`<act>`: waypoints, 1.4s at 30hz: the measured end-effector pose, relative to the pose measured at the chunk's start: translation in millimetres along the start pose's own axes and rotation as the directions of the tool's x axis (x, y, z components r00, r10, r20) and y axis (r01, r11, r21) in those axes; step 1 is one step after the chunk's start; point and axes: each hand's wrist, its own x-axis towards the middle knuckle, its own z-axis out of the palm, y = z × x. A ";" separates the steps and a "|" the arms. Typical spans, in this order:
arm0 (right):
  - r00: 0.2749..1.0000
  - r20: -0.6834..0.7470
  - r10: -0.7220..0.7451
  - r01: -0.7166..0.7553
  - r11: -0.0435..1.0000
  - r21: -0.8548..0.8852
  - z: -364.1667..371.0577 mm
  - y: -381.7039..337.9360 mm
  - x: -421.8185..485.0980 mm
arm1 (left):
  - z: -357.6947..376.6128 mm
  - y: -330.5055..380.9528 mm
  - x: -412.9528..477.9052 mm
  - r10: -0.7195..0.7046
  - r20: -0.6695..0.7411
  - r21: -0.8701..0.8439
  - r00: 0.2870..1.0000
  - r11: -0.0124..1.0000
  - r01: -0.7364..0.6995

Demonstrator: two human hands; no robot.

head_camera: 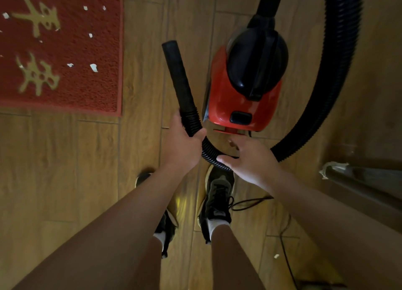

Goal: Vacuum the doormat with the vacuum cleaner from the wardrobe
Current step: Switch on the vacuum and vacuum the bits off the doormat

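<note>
A red and black vacuum cleaner (245,83) stands on the wood floor ahead of my feet. Its black ribbed hose (339,72) loops from the top right round to a rigid nozzle tube (177,72) that points up and left. My left hand (182,143) is closed around the hose just below that tube. My right hand (250,159) is open with fingers spread, resting over the hose bend beneath the vacuum's body. The red doormat (87,89) with gold characters lies at the upper left, with several white paper scraps (94,67) on it.
A thin black power cord (285,241) trails across the floor at the lower right past my right shoe (217,202). A dark furniture edge (365,181) with a torn strip juts in from the right. One small scrap (276,256) lies on the floor.
</note>
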 end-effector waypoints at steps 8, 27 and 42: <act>0.978 -0.159 0.133 -0.119 0.988 0.096 -5.9 30.4 38.6 | 19.5 -8.7 10.7 -0.014 0.016 -0.010 1.000 1.000 0.014; 0.805 -0.466 0.366 -0.252 0.923 0.289 3.2 25.9 60.0 | 22.7 -9.8 18.5 -0.046 0.035 -0.060 0.998 0.997 0.048; 0.786 -0.460 0.413 -0.315 0.908 0.277 1.8 27.5 67.5 | 23.2 -3.1 25.6 -0.003 0.047 0.029 0.999 1.000 0.002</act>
